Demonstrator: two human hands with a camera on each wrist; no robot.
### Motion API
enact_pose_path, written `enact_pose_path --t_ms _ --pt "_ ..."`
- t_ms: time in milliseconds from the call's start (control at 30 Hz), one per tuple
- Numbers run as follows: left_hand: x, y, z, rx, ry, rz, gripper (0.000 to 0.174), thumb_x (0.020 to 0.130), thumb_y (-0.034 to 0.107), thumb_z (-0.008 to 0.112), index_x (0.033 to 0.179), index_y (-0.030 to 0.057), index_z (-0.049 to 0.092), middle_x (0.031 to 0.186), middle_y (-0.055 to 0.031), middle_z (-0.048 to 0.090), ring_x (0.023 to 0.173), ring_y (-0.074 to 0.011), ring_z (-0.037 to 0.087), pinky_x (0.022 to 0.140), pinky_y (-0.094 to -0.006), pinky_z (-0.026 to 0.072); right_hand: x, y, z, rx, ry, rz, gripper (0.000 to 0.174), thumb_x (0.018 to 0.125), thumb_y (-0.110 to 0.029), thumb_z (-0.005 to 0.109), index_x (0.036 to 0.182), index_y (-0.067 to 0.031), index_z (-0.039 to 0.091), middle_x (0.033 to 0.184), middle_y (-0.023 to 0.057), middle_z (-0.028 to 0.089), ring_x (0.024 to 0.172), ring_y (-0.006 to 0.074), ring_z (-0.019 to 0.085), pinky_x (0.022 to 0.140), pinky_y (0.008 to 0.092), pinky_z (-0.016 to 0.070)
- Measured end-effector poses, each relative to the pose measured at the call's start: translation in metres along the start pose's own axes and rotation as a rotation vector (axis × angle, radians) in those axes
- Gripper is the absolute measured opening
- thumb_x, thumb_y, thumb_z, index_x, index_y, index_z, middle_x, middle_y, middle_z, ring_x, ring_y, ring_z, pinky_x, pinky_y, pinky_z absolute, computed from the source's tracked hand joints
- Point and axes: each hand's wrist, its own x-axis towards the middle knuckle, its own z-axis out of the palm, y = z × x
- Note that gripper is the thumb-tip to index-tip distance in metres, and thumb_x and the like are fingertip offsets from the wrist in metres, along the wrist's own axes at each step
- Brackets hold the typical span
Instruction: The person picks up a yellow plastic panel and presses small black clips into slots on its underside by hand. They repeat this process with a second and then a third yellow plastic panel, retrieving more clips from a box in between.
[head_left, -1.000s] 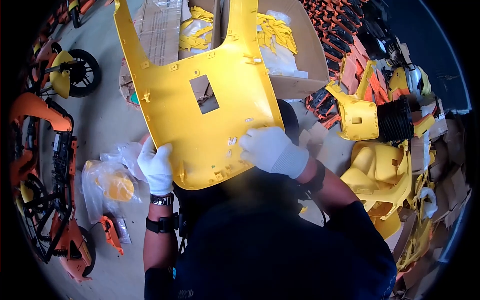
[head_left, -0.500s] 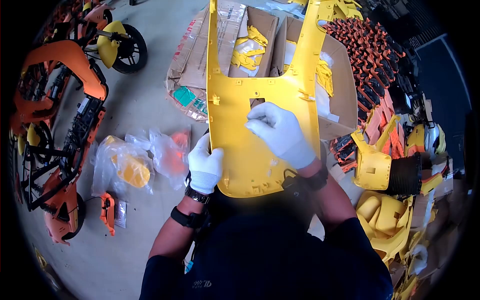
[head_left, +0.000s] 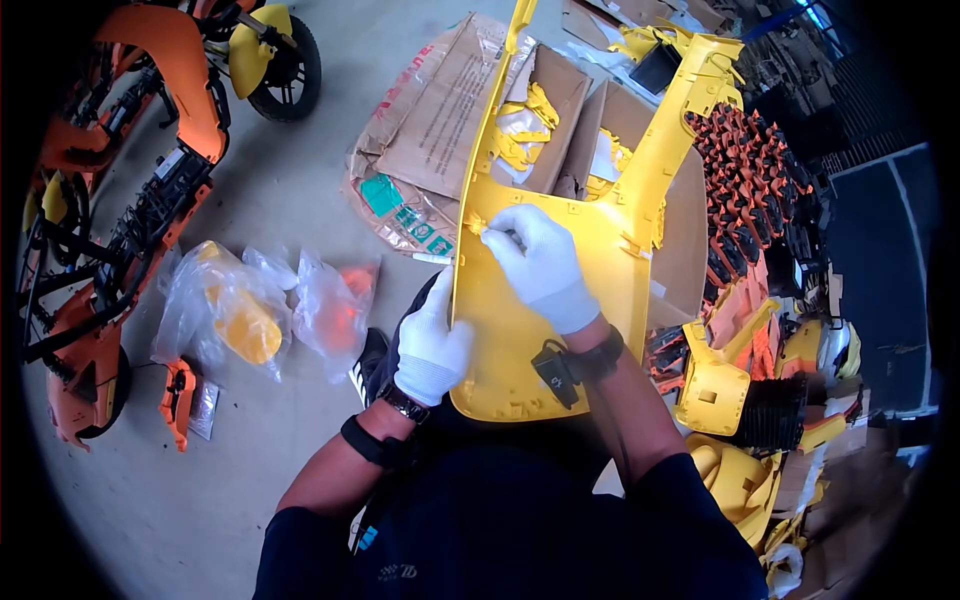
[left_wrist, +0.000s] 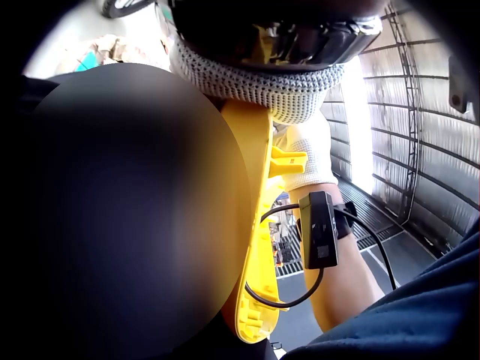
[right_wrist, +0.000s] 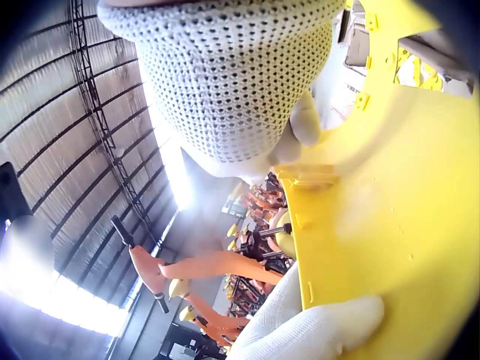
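Observation:
A large yellow panel (head_left: 560, 340) with two upright arms lies over the person's lap. The left hand (head_left: 432, 345) grips its left edge; in the right wrist view that hand's thumb (right_wrist: 349, 319) lies on the inner face. The right hand (head_left: 540, 270) has its fingers bent together at a yellow tab (head_left: 474, 224) on the same edge, higher up. In the right wrist view these fingertips (right_wrist: 289, 146) are just above the tab (right_wrist: 311, 176); whether they pinch a small part is hidden.
Open cardboard boxes (head_left: 685, 240) with yellow parts stand beyond the panel. On the left are orange bike frames (head_left: 180, 80) and plastic-wrapped parts (head_left: 240, 320) on the floor. More yellow panels (head_left: 712, 398) lie at the right, near stacked orange and black parts (head_left: 750, 180).
The right hand has gone from the panel's lower right, across its middle, to the tab on the left edge. The left hand keeps its grip. The head view has shifted and the panel looks turned.

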Motion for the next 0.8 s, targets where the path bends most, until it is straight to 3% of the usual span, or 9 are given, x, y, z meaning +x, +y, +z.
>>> enact_pose_path --t_ms 33,233,333,433,533,633,733,800 --pt "0.000 0.002 0.000 -0.006 -0.004 -0.005 0.061 0.085 0.010 0.057 0.146 0.0056 0.047 0.093 -0.0270 0.070 0.082 -0.0398 0.071 0.075 -0.0423 0.0571 0.000 -0.003 0.000 0.001 -0.007 -0.004 0.011 0.089 -0.009 0.069 0.093 -0.0005 0.063 0.087 0.0164 0.066 0.077 0.0309 0.067 0.069 0.0375 0.0536" --pt "0.000 0.005 0.000 -0.026 0.002 -0.007 0.063 0.085 0.008 0.055 0.147 0.0061 0.045 0.096 -0.0269 0.069 0.083 -0.0405 0.071 0.075 -0.0427 0.0572 0.003 -0.004 -0.001 0.007 0.044 0.003 0.010 0.089 -0.008 0.069 0.091 -0.0009 0.063 0.085 0.0154 0.066 0.074 0.0306 0.067 0.068 0.0375 0.0536" --pt "0.001 0.007 -0.001 -0.004 0.008 0.005 0.063 0.085 0.008 0.054 0.147 0.0062 0.045 0.095 -0.0276 0.069 0.082 -0.0407 0.071 0.075 -0.0433 0.0572 -0.001 -0.001 0.002 0.006 0.017 0.017 0.011 0.089 -0.009 0.070 0.092 0.0002 0.064 0.080 0.0106 0.065 0.068 0.0176 0.064 0.065 0.0309 0.0523" --pt "-0.001 -0.003 0.002 -0.007 0.033 0.055 0.063 0.085 0.008 0.054 0.147 0.0066 0.046 0.092 -0.0279 0.068 0.079 -0.0416 0.070 0.073 -0.0442 0.0569 -0.001 0.005 0.009 -0.043 0.041 -0.031 0.014 0.089 -0.011 0.070 0.091 0.0004 0.063 0.080 0.0103 0.065 0.069 0.0176 0.064 0.065 0.0304 0.0520" --pt "-0.001 -0.002 0.002 0.008 0.012 0.032 0.063 0.084 0.007 0.054 0.147 0.0061 0.046 0.089 -0.0280 0.068 0.077 -0.0426 0.069 0.072 -0.0449 0.0566 0.006 0.006 0.010 -0.379 0.033 -0.338 0.014 0.090 -0.012 0.070 0.090 0.0001 0.064 0.081 0.0100 0.064 0.071 0.0165 0.064 0.065 0.0308 0.0518" --pt "0.000 -0.002 0.002 0.024 0.025 0.068 0.063 0.084 0.007 0.055 0.147 0.0041 0.045 0.087 -0.0279 0.068 0.076 -0.0428 0.069 0.071 -0.0454 0.0563 0.006 -0.003 0.002 -0.145 -0.098 -0.135 0.014 0.091 -0.013 0.069 0.093 -0.0004 0.064 0.083 0.0104 0.064 0.074 0.0164 0.064 0.068 0.0310 0.0520" --pt "-0.002 -0.007 0.003 0.039 0.048 0.135 0.064 0.084 0.007 0.055 0.147 0.0019 0.044 0.087 -0.0282 0.067 0.075 -0.0429 0.069 0.070 -0.0461 0.0560 0.010 0.010 -0.002 0.253 -0.191 0.308 0.024 0.093 -0.022 0.068 0.104 -0.0004 0.063 0.095 0.0173 0.069 0.084 0.0331 0.067 0.076 0.0383 0.0546" --pt "0.000 -0.008 0.003 0.039 0.062 0.189 0.064 0.083 0.006 0.055 0.146 0.0006 0.044 0.087 -0.0286 0.067 0.076 -0.0434 0.069 0.070 -0.0464 0.0560 0.010 0.019 0.002 0.208 -0.198 0.214 0.026 0.096 -0.021 0.065 0.111 0.0004 0.063 0.096 0.0155 0.069 0.082 0.0241 0.067 0.076 0.0327 0.0535"
